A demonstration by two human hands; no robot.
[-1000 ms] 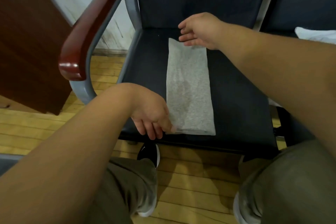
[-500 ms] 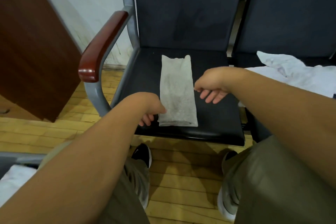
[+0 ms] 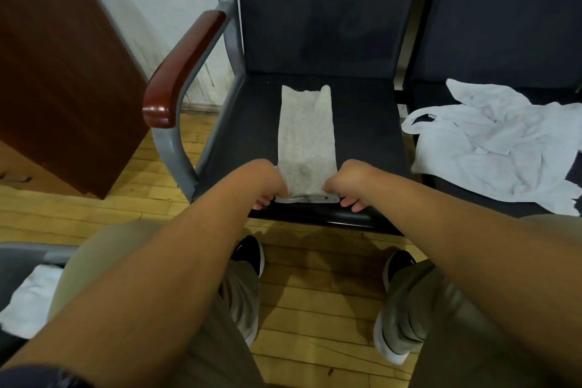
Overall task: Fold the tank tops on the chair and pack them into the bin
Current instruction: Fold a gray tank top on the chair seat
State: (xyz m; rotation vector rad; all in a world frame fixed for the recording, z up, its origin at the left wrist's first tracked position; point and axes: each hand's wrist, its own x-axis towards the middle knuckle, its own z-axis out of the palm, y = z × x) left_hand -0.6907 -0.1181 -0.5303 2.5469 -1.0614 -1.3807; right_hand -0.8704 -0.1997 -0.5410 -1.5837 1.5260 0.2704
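Lying lengthwise on the chair seat [image 3: 365, 123], the grey tank top [image 3: 305, 132] forms a narrow strip, its near end at the seat's front edge, probably ready for doubling over. Both the left hand [image 3: 267, 181] and right hand [image 3: 346, 181] pinch a near corner each, fingers [image 3: 260, 205] curled beneath, forearms stretched forward, near parallel.

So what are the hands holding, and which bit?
The grey tank top, by its near end: the left hand grips the left corner, the right hand the right corner.
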